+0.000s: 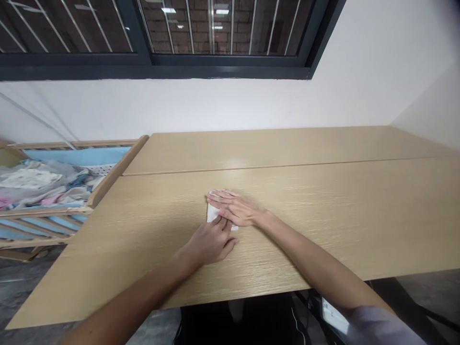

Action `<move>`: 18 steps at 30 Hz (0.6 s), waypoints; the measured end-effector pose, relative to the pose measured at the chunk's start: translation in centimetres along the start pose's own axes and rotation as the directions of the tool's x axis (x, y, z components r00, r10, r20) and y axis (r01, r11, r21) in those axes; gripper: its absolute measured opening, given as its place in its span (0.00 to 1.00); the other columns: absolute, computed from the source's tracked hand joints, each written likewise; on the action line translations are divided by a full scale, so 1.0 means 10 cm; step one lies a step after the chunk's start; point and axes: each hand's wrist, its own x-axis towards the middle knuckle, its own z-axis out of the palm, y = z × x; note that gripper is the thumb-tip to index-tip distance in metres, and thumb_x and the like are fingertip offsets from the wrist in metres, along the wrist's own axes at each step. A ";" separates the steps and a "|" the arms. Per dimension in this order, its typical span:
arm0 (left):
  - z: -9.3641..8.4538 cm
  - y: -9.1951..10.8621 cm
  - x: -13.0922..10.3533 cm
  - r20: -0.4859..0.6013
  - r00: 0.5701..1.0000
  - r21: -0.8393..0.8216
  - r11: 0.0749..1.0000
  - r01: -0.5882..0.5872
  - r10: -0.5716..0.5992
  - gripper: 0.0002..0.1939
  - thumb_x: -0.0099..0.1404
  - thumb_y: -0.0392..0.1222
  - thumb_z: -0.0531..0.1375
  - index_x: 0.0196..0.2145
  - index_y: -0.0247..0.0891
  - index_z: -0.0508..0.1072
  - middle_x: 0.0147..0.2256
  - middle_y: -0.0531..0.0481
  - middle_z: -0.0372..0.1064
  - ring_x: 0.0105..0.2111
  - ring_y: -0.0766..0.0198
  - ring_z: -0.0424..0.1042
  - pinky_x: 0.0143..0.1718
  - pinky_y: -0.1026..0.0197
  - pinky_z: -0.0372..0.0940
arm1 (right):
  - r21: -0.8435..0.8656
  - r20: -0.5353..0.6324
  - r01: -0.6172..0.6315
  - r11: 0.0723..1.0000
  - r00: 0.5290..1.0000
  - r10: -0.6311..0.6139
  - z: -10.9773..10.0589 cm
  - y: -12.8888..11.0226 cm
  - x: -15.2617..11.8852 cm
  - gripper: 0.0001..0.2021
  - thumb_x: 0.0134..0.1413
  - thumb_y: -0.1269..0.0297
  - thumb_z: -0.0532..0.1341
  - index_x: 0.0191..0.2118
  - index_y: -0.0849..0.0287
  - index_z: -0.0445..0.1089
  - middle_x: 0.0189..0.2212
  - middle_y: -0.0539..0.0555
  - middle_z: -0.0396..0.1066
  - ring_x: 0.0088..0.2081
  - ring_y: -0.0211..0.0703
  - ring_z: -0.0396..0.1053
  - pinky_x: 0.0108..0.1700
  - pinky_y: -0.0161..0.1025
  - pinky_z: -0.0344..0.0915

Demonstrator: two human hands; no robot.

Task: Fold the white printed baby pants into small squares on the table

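A small white cloth or tissue [212, 213] lies on the light wooden table [323, 206], partly covered by both hands. My right hand [235, 207] rests flat over it with the fingers stretched out to the left. Just below, my left hand [214, 239] touches the cloth's lower part and the right hand's thumb; its fingers are bent and pressed together at the cloth, and its thumb sticks out to the right. Whether the left fingers pinch the cloth is hidden.
At the left stands a wooden crib [118, 167] with blue lining and a pile of clothes [46, 182]. A white wall [230, 105] and a dark-framed window [230, 72] are behind the table. Below its front edge is a black chair [240, 326].
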 end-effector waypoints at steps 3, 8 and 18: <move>0.02 -0.01 0.00 -0.020 1.000 -0.013 1.000 -0.013 0.012 0.21 0.72 0.49 0.52 0.51 0.29 0.70 0.47 0.30 0.75 0.53 0.44 0.73 0.47 0.48 0.73 | -0.029 0.007 -0.010 1.000 1.000 0.010 -0.01 0.03 0.02 0.27 0.74 0.52 0.44 0.72 0.51 0.48 0.72 0.50 0.46 0.73 0.43 0.40 0.74 0.53 0.37; -0.08 -0.11 0.01 -0.046 0.993 -0.151 0.984 0.096 -0.104 0.16 0.73 0.46 0.51 0.49 0.39 0.74 0.45 0.41 0.77 0.42 0.53 0.78 0.43 0.54 0.72 | 0.030 -0.048 -0.108 0.994 0.993 0.109 -0.03 0.02 0.00 0.28 0.73 0.51 0.44 0.73 0.52 0.47 0.73 0.53 0.45 0.73 0.45 0.39 0.73 0.55 0.39; -0.25 -0.41 0.10 0.193 0.717 0.092 0.740 0.667 -0.670 0.26 0.73 0.58 0.45 0.40 0.36 0.74 0.39 0.36 0.77 0.41 0.46 0.77 0.39 0.53 0.65 | 0.182 -0.323 -0.255 0.950 0.897 0.302 -0.10 0.19 -0.04 0.13 0.62 0.60 0.60 0.49 0.59 0.75 0.41 0.57 0.69 0.43 0.46 0.69 0.49 0.45 0.67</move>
